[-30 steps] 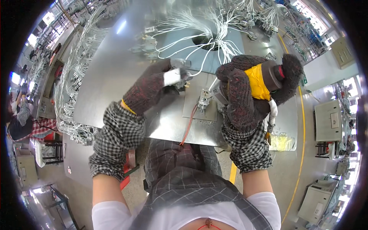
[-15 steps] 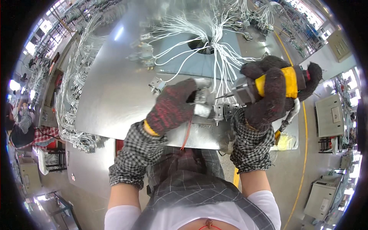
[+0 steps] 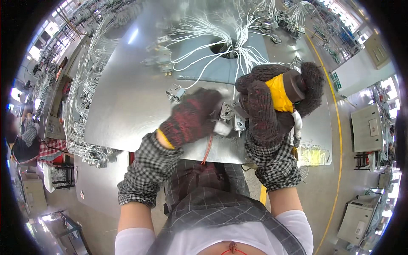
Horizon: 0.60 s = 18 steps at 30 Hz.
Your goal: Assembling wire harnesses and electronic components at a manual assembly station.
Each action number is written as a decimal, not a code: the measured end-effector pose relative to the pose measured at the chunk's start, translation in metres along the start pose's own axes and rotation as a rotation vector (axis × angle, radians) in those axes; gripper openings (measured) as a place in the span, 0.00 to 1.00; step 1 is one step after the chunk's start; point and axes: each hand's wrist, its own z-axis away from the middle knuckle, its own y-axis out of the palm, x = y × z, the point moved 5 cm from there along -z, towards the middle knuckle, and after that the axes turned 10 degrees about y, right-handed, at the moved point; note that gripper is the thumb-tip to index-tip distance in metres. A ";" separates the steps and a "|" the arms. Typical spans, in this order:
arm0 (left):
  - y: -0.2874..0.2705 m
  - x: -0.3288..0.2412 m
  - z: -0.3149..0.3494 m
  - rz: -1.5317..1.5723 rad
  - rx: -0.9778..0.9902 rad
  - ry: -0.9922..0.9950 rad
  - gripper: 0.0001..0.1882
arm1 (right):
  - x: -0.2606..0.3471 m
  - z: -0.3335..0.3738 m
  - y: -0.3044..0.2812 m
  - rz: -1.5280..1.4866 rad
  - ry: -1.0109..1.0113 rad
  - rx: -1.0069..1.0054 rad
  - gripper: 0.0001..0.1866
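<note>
My right hand, in a dark knitted glove, is wrapped round an electric screwdriver with a yellow-taped body and a dark rear end. The tool's front is pressed up to a small metal terminal block; its bit is hidden. My left hand, in a red and black glove with pale fingertips, has its fingers closed at this block and steadies it. A similar metal block stands just to the right, partly behind my right hand. White wires run from the work area up to a round hole.
A grey plate with the hole lies on the shiny metal tabletop. More metal blocks lie left of the wires. Bundled white wires hang along the left side. Red wires cross the table's front edge. A person sits far left.
My right hand and the screwdriver have moved left, bringing the tool's front against the block at my left hand. The bit, visible before, is now hidden. My left hand has barely shifted.
</note>
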 end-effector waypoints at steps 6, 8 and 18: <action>-0.037 0.060 0.037 -0.438 -0.046 -0.400 0.35 | 0.003 -0.004 0.000 -0.136 0.040 -0.080 0.44; -0.029 0.069 0.035 -0.379 -0.044 -0.394 0.31 | 0.008 -0.008 -0.005 -0.213 0.079 -0.090 0.44; -0.019 0.045 0.032 -0.317 -0.109 0.010 0.33 | 0.002 -0.004 0.002 -0.248 0.136 -0.120 0.44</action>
